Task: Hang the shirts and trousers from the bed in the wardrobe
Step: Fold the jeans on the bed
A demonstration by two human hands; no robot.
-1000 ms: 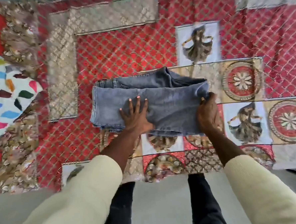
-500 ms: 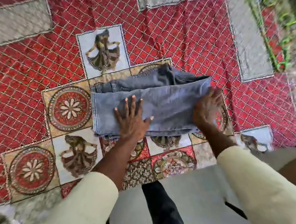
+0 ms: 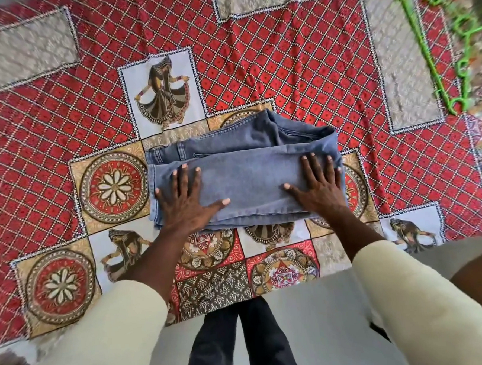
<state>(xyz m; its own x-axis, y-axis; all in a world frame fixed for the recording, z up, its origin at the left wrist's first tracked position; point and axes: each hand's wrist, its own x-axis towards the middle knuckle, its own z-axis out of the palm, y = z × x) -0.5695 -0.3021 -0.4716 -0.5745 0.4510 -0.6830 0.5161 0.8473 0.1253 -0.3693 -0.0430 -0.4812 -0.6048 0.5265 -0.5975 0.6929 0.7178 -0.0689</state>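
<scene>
Lying folded on the bed (image 3: 284, 75) is a pair of blue jeans (image 3: 251, 179), and both hands press flat on top of it. The left hand (image 3: 189, 202) sits on the left part of the jeans with its fingers spread wide and its thumb pointing toward the middle. The right hand (image 3: 319, 183) sits on the right part of the jeans, fingers straight and spread too, with its fingertips close to the folded far edge. Neither hand pinches or curls round the cloth; they just rest open on it. The jeans are folded into a short, thick stack, and the darker waist part with its seams sticks out along the far side of the stack. The bed cover under the jeans is red with a criss-cross pattern, and it has squares with round flower shapes and pictures of dancers. One dancer picture (image 3: 162, 91) is just past the jeans on the far left. A round flower square (image 3: 113, 187) is right beside the jeans on the left. A green plastic hanger (image 3: 435, 54) lies on the bed well away from the jeans, far off to the right and back. The person wears cream sleeves (image 3: 428, 306) and dark trousers (image 3: 238, 343), and stands on the near side of the jeans at the edge of the bed.
</scene>
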